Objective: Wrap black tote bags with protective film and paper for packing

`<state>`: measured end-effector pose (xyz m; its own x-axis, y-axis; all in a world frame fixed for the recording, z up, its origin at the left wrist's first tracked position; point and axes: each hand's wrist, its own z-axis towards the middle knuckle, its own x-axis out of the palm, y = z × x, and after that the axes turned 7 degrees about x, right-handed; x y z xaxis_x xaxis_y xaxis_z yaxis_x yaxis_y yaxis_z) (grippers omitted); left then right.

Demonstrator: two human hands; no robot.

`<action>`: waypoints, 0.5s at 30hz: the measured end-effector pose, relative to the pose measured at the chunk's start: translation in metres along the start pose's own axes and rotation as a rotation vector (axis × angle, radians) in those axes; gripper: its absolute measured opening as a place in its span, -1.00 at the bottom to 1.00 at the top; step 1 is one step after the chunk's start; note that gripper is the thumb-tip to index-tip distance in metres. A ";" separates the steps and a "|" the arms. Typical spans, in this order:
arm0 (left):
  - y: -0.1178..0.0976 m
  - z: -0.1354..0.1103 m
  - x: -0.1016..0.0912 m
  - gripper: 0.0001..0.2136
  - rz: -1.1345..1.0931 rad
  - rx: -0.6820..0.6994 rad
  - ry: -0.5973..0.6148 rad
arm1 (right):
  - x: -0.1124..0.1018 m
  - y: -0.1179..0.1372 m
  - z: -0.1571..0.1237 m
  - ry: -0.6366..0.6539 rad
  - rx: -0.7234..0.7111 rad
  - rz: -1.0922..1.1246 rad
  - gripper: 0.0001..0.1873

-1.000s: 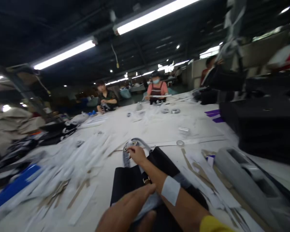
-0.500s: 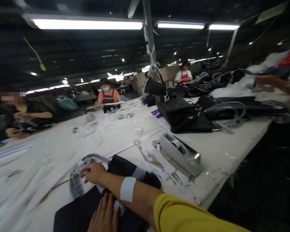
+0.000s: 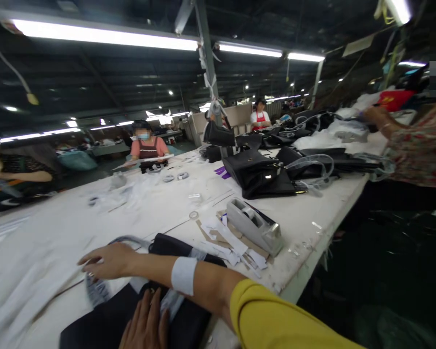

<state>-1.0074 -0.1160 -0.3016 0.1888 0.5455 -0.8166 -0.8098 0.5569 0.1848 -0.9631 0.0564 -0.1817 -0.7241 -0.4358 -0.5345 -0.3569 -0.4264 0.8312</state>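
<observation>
My left hand [image 3: 143, 322] lies palm down on a black bag [image 3: 94, 317], its fingers stretched out. Across it from the right comes my right arm, in a yellow sleeve with a white patch [image 3: 183, 275] on the forearm. My right hand [image 3: 111, 261] is over the bag's plastic-wrapped handle [image 3: 96, 291], fingers reaching left and partly spread. I see nothing held in it, though its underside is hidden. The bag's rolled black part [image 3: 174, 246], bound with a clear wrap, extends behind my right forearm.
A grey tape dispenser [image 3: 254, 225] stands beside paper strips [image 3: 236, 242]. Black bags [image 3: 257, 172] are piled farther back on the white table [image 3: 316, 213]. White sheeting [image 3: 29, 291] covers the left. Co-workers sit across the table; another person's patterned sleeve [image 3: 421, 145] is at right.
My right hand has moved left, past the ring on the handle. My left hand stays on the bag. The view has turned rightward, bringing more of the person at right into sight.
</observation>
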 end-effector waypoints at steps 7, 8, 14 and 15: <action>-0.053 0.022 -0.035 -0.60 0.061 -0.367 0.016 | -0.019 0.051 -0.051 -0.006 -0.189 0.051 -0.69; -0.053 0.025 -0.035 -0.58 0.019 -0.399 0.024 | -0.016 0.049 -0.048 0.000 -0.208 0.069 -0.68; -0.055 0.022 -0.038 -0.47 -0.080 -0.458 0.058 | 0.019 0.050 -0.039 0.095 -0.206 0.087 -0.65; -0.055 0.022 -0.037 -0.46 -0.072 -0.454 0.062 | 0.025 0.051 -0.039 0.110 -0.201 0.098 -0.64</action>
<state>-0.9577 -0.1531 -0.2699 0.2309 0.4697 -0.8521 -0.9598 0.2535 -0.1203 -0.9761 -0.0074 -0.1589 -0.6772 -0.5614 -0.4757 -0.1559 -0.5223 0.8384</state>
